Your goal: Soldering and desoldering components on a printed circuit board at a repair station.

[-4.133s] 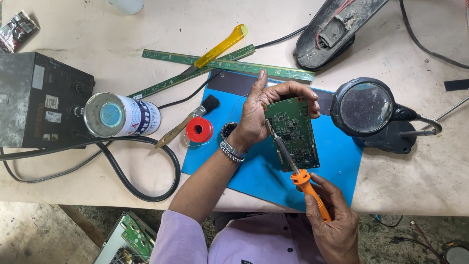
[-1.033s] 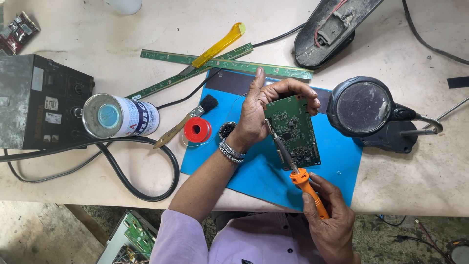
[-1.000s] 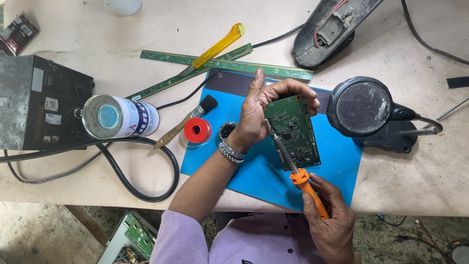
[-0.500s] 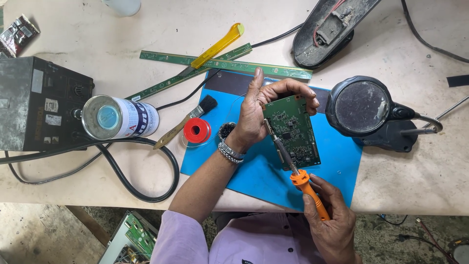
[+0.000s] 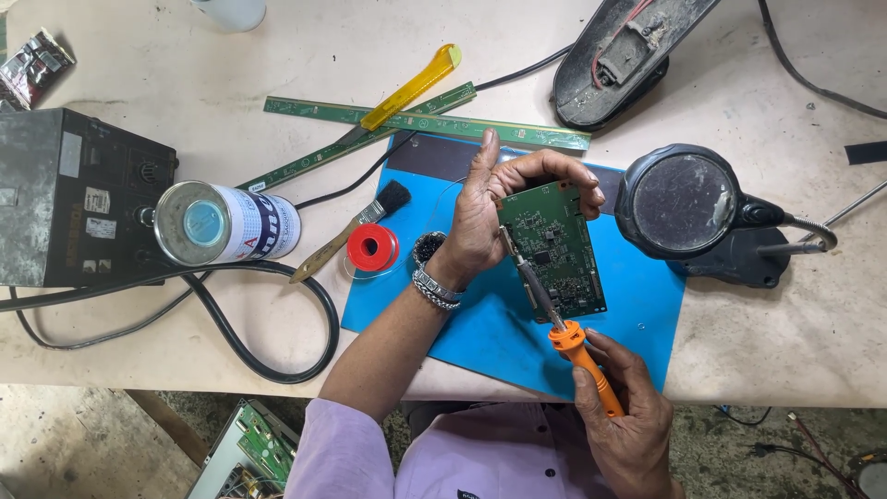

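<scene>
My left hand [image 5: 480, 217] is curled around the top left edge of the green circuit board [image 5: 554, 248], thumb stretched up toward twelve o'clock and fingers hooked over the top edge, so the board is pinned flat on the blue mat [image 5: 443, 314]. The board lies near the middle of that mat, slightly toward two o'clock of its centre. My right hand [image 5: 628, 420] is closed in a full grip on the orange handle of the soldering iron [image 5: 564, 319], down at five o'clock from the board, and the iron's dark shaft runs up toward eleven o'clock across the board's left side, with its tip just beside my left palm; I cannot tell whether the tip touches the board. At nine o'clock from my left wrist, a red spool of solder [image 5: 372, 248] rests at the mat's edge, and a small brush [image 5: 356, 228] lies slanted just above it. Farther out at nine o'clock a spray can [image 5: 226, 225] lies on its side, touching the dark metal box [image 5: 78, 199], with a black cable [image 5: 268, 314] looping below them. At three o'clock from the board stands a round magnifier lamp [image 5: 688, 205]. At twelve o'clock two long green strips [image 5: 416, 122] cross under a yellow pry tool [image 5: 411, 88].
</scene>
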